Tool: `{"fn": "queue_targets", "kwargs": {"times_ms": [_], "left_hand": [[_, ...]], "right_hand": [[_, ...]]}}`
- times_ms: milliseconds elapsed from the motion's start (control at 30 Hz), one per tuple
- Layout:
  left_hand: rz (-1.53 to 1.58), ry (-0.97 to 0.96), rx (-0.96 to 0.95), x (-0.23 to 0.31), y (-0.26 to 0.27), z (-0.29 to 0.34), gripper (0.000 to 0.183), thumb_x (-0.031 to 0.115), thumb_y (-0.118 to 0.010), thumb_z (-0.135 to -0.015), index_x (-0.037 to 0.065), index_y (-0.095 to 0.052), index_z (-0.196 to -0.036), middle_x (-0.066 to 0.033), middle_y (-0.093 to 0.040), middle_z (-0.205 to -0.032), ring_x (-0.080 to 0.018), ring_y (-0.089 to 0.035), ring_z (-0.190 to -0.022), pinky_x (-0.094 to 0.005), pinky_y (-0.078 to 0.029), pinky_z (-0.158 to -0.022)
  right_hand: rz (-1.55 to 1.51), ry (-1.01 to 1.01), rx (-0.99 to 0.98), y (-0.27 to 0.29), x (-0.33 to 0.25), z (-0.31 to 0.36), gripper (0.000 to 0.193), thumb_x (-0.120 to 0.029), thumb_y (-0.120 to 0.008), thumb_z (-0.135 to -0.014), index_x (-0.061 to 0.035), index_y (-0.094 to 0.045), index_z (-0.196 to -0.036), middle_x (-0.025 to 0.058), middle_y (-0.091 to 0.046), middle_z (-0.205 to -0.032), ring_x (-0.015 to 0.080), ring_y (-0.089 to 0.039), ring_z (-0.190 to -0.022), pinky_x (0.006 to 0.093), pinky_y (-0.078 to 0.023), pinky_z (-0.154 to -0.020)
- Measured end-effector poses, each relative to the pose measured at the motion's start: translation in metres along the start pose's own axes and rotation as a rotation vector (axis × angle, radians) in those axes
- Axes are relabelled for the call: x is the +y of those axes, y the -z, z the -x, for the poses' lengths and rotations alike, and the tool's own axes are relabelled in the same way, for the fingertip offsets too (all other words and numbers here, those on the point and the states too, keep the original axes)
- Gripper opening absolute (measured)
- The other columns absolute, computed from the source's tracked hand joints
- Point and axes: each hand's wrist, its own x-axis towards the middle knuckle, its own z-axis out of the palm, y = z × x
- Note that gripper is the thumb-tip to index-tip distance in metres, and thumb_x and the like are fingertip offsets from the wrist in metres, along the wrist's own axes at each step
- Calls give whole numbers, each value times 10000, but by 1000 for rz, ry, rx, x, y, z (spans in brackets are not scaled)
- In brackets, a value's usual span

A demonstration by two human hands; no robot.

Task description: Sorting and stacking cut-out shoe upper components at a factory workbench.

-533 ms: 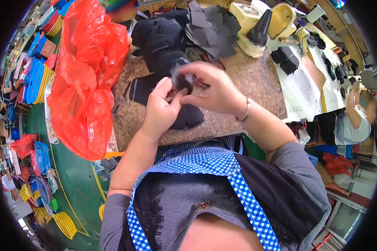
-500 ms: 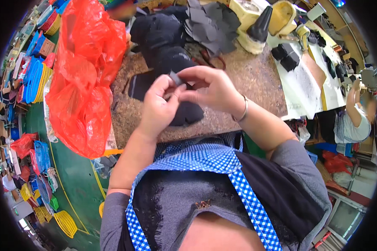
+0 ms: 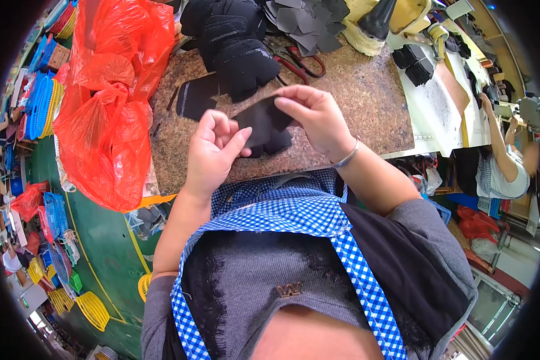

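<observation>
A thin dark grey piece of sheet material [image 3: 255, 122] is spread flat between my two hands above the worktable. My left hand [image 3: 213, 147] pinches its lower left edge between thumb and fingers. At the upper right corner, my right hand [image 3: 318, 120] grips the same piece with thumb and forefinger. Partly hidden beneath it lies a black fabric piece [image 3: 276, 145]. Another flat black piece with a pale edge [image 3: 197, 97] rests just beyond my left hand. Farther back stands a heap of black fabric pieces [image 3: 231, 45].
Red-handled scissors [image 3: 309, 60] lie on the worn worktable [image 3: 366, 102], beside a pile of dark grey cut pieces [image 3: 306, 24]. A red plastic bag [image 3: 111, 120] hangs over the left edge. A black cone [image 3: 378, 18] stands at the back right. Another person [image 3: 501, 168] works at the far right.
My hands have moved apart, and the grey piece, bunched small between my fingers before, now shows its flat face. The scissors have come into fuller view.
</observation>
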Motion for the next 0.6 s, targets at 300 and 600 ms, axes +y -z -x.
{"fn": "queue_targets", "kwargs": {"times_ms": [300, 600], "left_hand": [[-833, -153, 169, -14, 5, 6, 262, 66, -741, -824, 72, -480, -827, 13, -488, -569, -64, -462, -477, -249, -372, -457], [-1285, -247, 126, -22, 8, 2, 264, 206, -743, -815, 91, -504, -826, -62, -538, -610, -265, -570, -535, -382, -442, -508]], "right_hand": [[821, 396, 41, 2, 14, 11, 519, -93, -794, -762, -66, -539, -1213, 51, -601, -672, 170, -615, -581, 283, -501, -556], [1292, 1014, -37, 8, 18, 5, 321, -85, -658, -717, -61, -622, -1035, 87, -605, -960, 265, -598, -882, 362, -506, -737]]}}
